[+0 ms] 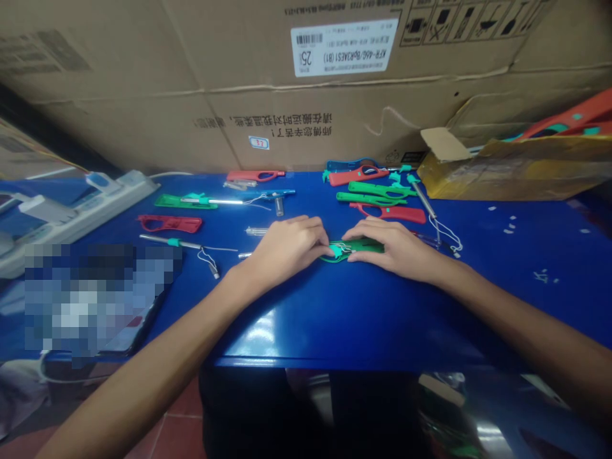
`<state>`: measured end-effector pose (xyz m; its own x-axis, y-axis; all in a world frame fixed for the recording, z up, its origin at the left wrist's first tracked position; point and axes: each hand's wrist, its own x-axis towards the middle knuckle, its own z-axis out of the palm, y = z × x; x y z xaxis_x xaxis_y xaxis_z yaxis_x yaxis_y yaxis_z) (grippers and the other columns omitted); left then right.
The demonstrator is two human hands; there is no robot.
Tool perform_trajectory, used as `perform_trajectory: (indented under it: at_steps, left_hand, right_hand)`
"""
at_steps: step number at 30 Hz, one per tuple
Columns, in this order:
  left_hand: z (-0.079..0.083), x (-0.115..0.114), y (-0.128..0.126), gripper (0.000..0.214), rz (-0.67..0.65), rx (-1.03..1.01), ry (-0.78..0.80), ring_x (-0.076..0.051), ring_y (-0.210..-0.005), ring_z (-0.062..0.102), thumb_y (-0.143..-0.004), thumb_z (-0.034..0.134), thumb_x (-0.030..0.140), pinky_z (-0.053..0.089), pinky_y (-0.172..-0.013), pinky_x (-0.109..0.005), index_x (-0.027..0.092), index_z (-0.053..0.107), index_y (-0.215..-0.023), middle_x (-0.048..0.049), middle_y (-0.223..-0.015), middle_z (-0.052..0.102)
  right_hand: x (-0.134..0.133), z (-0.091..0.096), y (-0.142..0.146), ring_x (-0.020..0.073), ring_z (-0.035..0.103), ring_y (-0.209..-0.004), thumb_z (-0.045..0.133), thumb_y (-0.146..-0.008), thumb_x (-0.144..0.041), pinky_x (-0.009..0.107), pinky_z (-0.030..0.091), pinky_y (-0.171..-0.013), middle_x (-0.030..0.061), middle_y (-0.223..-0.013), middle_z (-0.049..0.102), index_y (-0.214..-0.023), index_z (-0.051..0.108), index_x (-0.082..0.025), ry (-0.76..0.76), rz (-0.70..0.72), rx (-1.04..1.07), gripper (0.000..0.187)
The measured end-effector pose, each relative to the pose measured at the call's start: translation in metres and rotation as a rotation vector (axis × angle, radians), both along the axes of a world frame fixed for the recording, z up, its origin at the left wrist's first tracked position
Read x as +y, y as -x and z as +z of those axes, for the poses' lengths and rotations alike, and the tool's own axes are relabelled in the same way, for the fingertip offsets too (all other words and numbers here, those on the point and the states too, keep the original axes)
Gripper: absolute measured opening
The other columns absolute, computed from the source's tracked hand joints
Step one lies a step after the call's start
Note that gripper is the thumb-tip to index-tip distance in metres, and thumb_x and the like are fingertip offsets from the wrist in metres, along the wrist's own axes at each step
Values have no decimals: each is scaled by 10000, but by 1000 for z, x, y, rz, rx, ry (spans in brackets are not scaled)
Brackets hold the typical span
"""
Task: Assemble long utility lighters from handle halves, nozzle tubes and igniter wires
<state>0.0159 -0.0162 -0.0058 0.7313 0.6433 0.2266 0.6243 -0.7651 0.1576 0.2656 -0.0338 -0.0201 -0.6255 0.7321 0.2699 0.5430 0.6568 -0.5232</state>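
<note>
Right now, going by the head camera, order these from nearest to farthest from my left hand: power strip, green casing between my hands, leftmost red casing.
1. Green casing: right at your left hand, on its right.
2. Red casing: off to the left.
3. Power strip: farthest, at far left.

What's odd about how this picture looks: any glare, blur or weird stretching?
In the head view, white glare shines off the blue table near its front edge; blocky squares hide most of a flat object at left; the box at right looks stretched and soft; below the table is dark; fine details of the green handle between left hand and right hand look blurred.
</note>
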Motion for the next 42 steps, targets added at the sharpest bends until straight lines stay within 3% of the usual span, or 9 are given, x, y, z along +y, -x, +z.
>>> perform_trajectory:
  at_steps: [6,17,29,36,42]
  left_hand:
    - [5,1,2,174,0,36,26,-192,-874,667,-927,720,369,364,-613,-288,200,729,-887,8,-913,719]
    - [-5,2,5,212,20,-86,-3,-156,-827,663,-881,764,375,330,-583,-256,187,671,-858,22,-897,692]
    - [-12,5,5,204,-60,-183,-38,-118,-763,630,-899,750,355,370,-586,-243,167,676,-865,7,-909,696]
    - [-14,5,4,199,-37,-210,21,-112,-723,609,-915,738,363,378,-601,-234,174,687,-878,5,-876,706]
    - [-12,5,4,207,-5,-198,48,-120,-721,616,-887,764,376,382,-609,-240,178,706,-889,5,-870,716]
  right_hand:
    - [-1,-3,3,236,675,-1048,706,-923,-360,412,493,-987,56,-1107,744,-1131,675,-222,10,-12,-9,251]
    - [-1,-5,-1,234,692,-1005,753,-879,-373,376,541,-892,52,-1086,755,-1099,684,-224,4,-53,23,274]
    - [-2,-4,-1,242,682,-1081,730,-902,-346,387,532,-949,53,-1142,765,-1160,691,-226,-8,-44,38,287]
    - [-3,-5,-1,253,634,-1147,590,-998,-328,483,450,-1076,88,-1260,697,-1379,616,-259,-68,50,-32,388]
    - [-5,-9,1,247,580,-1190,476,-1044,-278,445,481,-1013,104,-1335,594,-1381,638,-310,-121,123,-60,375]
